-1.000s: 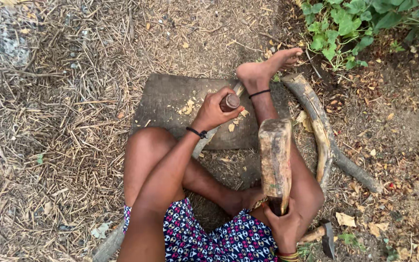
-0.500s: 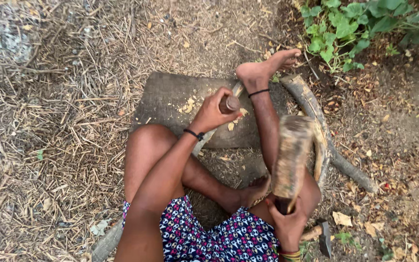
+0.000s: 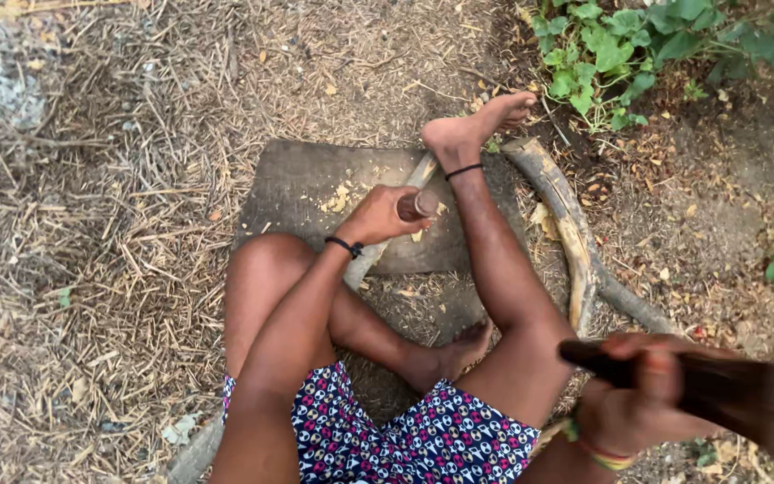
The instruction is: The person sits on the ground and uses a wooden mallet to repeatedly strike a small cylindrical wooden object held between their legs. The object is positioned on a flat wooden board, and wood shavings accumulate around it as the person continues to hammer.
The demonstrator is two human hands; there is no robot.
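1. We look down at a person seated on dry, twig-strewn ground [image 3: 91, 269], wearing patterned shorts [image 3: 405, 439], one leg folded and the other stretched forward.
2. The left hand [image 3: 378, 215] is clenched around a small brown cylindrical piece [image 3: 416, 204], pressing it upright against a flat grey stone slab [image 3: 297, 184] in front of the knees.
3. Pale chips [image 3: 340, 197] lie on the slab just beside that hand.
4. A black band [image 3: 344, 245] circles the left wrist, and another black band [image 3: 464, 169] circles the ankle of the outstretched leg.
5. The outstretched foot [image 3: 472, 125] rests at the far edge of the slab, touching a thin pale stick [image 3: 418, 170] that runs under the hand toward the thigh.
6. The right hand [image 3: 642, 403] is at the lower right, blurred by motion, grasping the dark handle of a wooden club [image 3: 727, 390] that points to the right edge of the view; its head is too blurred to make out.
7. A coloured bracelet [image 3: 606, 455] sits on the right wrist.
8. A curved, weathered branch [image 3: 575, 233] lies on the ground just to the right of the outstretched leg.
9. Green leafy plants [image 3: 620, 54] grow at the upper right, well apart from the hands.
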